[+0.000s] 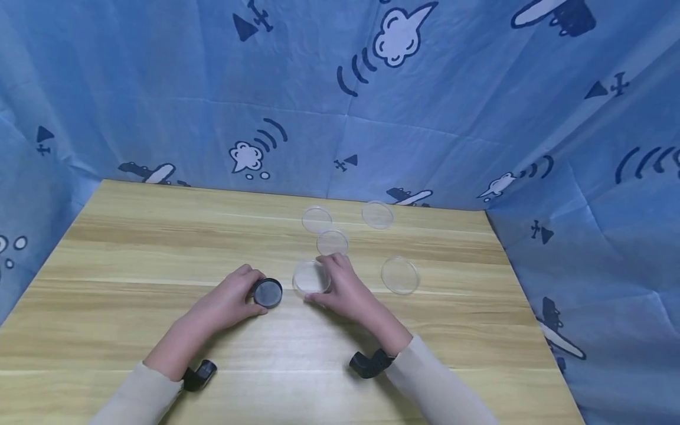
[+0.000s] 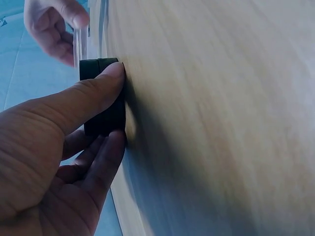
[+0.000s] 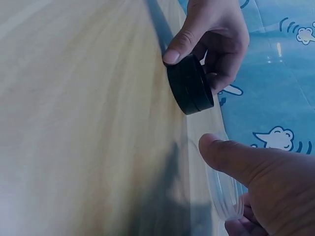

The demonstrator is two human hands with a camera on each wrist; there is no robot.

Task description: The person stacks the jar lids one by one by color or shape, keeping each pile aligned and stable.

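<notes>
My left hand (image 1: 229, 300) grips a short, round black container (image 1: 268, 293) by its sides, thumb on the near side and fingers on the far side. A seam runs round its wall in the right wrist view. My right hand (image 1: 344, 290) holds a clear petri dish (image 1: 309, 277) by the rim between thumb and fingers, just right of the container. Layered clear edges (image 3: 226, 196) show at this dish in the right wrist view; whether it is one dish with a lid or a stack, I cannot tell. A small gap separates container and dish.
Several more clear round dishes lie on the wooden table (image 1: 159, 248): one at the back (image 1: 317, 219), one just beyond my right hand (image 1: 332, 243), one at the back right (image 1: 378, 215), one at the right (image 1: 400, 275). A blue printed curtain (image 1: 297, 77) borders the table.
</notes>
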